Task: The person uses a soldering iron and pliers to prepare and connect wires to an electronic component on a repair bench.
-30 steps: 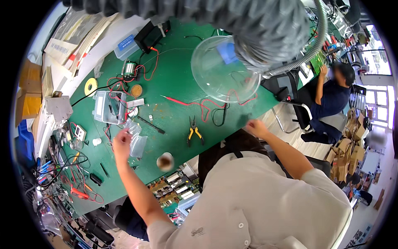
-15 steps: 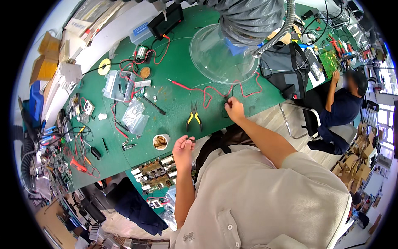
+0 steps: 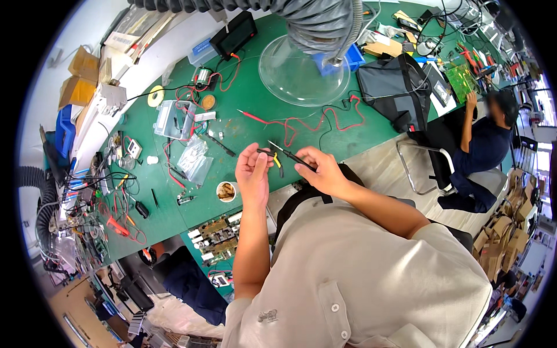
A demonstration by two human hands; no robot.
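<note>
My right hand (image 3: 322, 171) is closed around a black test probe (image 3: 293, 156), whose bare metal tip points up and left toward my other hand. My left hand (image 3: 253, 174) pinches a small dark piece (image 3: 266, 152) between thumb and fingers, close beside the probe's shaft; its exact kind is too small to tell. Behind both hands, the pliers (image 3: 280, 166) with yellow and black handles lie mostly covered on the green bench. Farther off rests a red test probe (image 3: 250, 116) with its red lead trailing to the right. A white cup (image 3: 227, 192) of brownish pieces stands left of my left wrist.
A clear round fume hood (image 3: 304, 75) on a grey hose hangs over the bench (image 3: 220, 116). At left are a clear plastic box (image 3: 172, 122), a plastic bag (image 3: 195, 159) and tangled leads. A black bag (image 3: 389, 87) lies at right, near a seated person (image 3: 484, 133).
My right hand has come left and lifted the black probe off the bench. My left hand has risen, still pinching the small dark piece. Both hands now meet over the pliers.
</note>
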